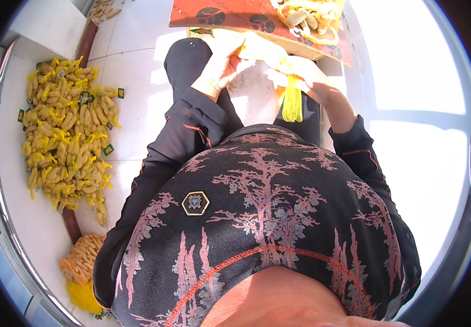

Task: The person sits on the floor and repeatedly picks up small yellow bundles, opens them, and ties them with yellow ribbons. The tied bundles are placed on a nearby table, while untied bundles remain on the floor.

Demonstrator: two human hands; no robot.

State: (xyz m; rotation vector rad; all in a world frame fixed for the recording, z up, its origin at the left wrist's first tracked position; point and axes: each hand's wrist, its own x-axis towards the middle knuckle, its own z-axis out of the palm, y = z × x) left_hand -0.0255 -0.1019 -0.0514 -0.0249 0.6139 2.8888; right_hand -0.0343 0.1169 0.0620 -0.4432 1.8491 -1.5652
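Just past my knees, both hands are on a yellow net bag. My left hand pinches one end between thumb and fingers. The bag's other end is in my right hand, and loose mesh hangs down below that palm. Strong sunlight washes out the stretch between the hands, so its contents cannot be made out. A green tag shows beside my left hand, at the table edge.
A red-topped wooden table stands ahead, with tan tubers and yellow-orange netting on its right. Filled yellow net bags with green tags lie heaped at left. Below them are an orange mesh sack and a bundle of yellow netting.
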